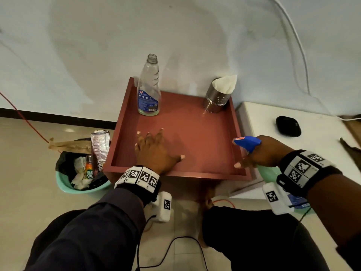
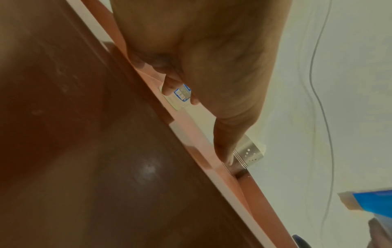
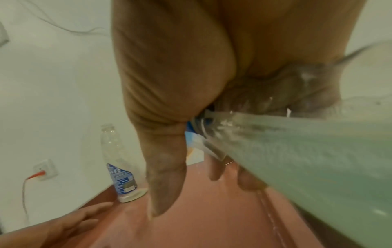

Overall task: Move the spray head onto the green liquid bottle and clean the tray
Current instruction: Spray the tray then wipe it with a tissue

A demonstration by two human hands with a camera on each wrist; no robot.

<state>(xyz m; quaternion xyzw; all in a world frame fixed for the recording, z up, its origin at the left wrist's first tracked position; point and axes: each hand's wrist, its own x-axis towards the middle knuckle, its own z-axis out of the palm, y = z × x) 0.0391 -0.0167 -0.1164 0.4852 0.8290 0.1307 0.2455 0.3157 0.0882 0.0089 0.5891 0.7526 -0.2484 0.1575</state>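
Home room: tiled floor (image 1: 39, 133), waste bin (image 1: 82, 184).

smooth reddish tray (image 1: 195, 137), perforated shiny metal holder (image 1: 216, 98), clear plastic bottle (image 1: 148, 85).

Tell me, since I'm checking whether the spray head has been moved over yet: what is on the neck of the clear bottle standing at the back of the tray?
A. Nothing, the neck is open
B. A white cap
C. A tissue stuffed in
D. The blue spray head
A: the clear bottle stands on the tray with a bare open neck, while the right hand holds the blue spray head on the green bottle.
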